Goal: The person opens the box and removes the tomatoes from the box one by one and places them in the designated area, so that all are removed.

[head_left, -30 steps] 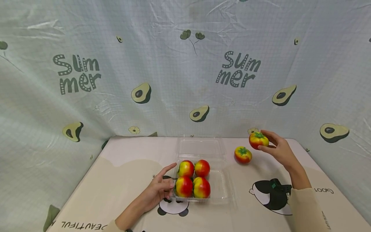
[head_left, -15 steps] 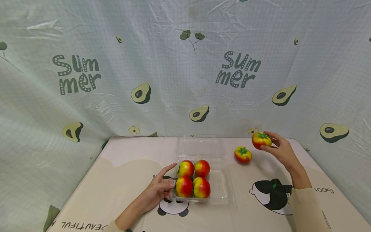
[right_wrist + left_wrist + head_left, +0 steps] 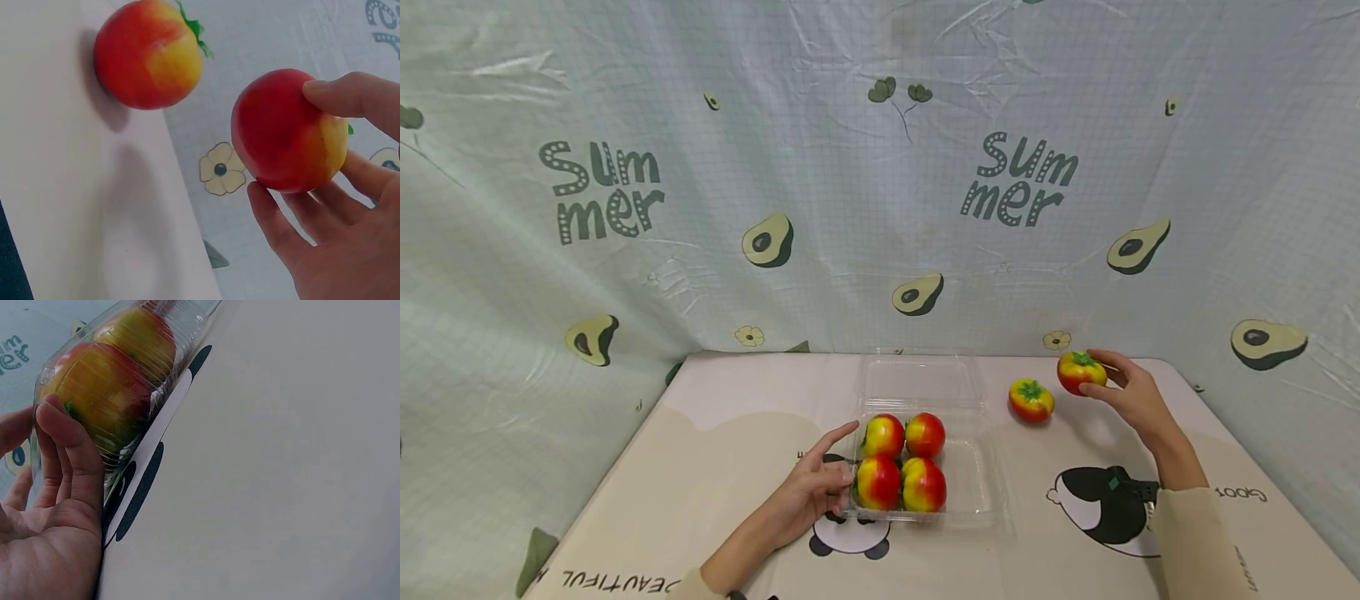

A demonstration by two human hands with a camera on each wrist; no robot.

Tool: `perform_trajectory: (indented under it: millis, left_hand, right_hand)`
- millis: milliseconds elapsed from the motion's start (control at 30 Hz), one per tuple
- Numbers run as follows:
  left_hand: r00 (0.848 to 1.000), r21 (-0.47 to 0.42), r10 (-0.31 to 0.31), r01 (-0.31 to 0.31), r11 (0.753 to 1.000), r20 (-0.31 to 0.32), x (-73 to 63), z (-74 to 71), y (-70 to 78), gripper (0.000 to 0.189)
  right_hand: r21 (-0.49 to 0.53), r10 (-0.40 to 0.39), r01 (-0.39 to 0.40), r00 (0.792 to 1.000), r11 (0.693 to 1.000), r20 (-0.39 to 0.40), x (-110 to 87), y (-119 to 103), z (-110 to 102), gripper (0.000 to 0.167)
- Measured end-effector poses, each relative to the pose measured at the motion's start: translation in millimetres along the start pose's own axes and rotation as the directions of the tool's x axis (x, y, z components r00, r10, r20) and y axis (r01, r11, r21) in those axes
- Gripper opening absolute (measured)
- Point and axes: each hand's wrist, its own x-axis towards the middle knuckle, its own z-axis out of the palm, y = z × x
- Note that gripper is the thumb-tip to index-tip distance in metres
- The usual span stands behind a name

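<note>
My right hand [image 3: 1131,396] holds a red and yellow persimmon [image 3: 1079,372] with a green leafy top, thumb on one side and fingers on the other. A gap separates this fruit from the table in the right wrist view. A second persimmon [image 3: 1031,401] lies on the table to its left. Several more persimmons [image 3: 878,482] sit in the left part of a clear plastic box [image 3: 976,479]. My left hand [image 3: 808,496] grips that box at its near left side, index finger stretched along it. In the left wrist view, fingertips [image 3: 53,419] touch the plastic wall.
The box's clear lid [image 3: 921,381] lies folded back, toward the curtain [image 3: 850,167] behind the table. The table cover [image 3: 700,483] bears panda prints and lettering. Inside the box, the right side [image 3: 973,467] shows bare plastic.
My right hand has moved slightly right and downward with the persimmon. The left hand, the box and the other fruit keep their places.
</note>
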Motion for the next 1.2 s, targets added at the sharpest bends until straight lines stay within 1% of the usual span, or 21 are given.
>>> perform_trajectory:
  millis: [200, 500, 833, 1200]
  left_hand:
    - [1.0, -0.003, -0.006, 0.006, 1.0, -0.006, 0.1, -0.2, -0.6, 0.073]
    - [1.0, -0.008, -0.01, 0.01, 1.0, -0.001, -0.7, 0.6, 0.5, 0.076]
    - [1.0, -0.001, -0.016, 0.016, 1.0, -0.006, -0.6, 1.1, 0.9, 0.075]
    - [1.0, -0.01, -0.012, 0.012, 1.0, 0.002, 0.4, 0.1, 0.3, 0.075]
  right_hand:
    - [0.04, 0.019, -0.02, 1.0, 0.999, 0.017, 1.2, 7, 3, 0.071]
    - [0.055, 0.041, -0.043, 0.998, 0.998, 0.044, 2.5, 18, 4, 0.072]
    - [0.046, 0.063, -0.067, 0.995, 0.997, 0.077, 3.8, 26, 9, 0.073]
    - [0.014, 0.064, -0.066, 0.993, 0.998, 0.096, 5.5, 32, 11, 0.072]
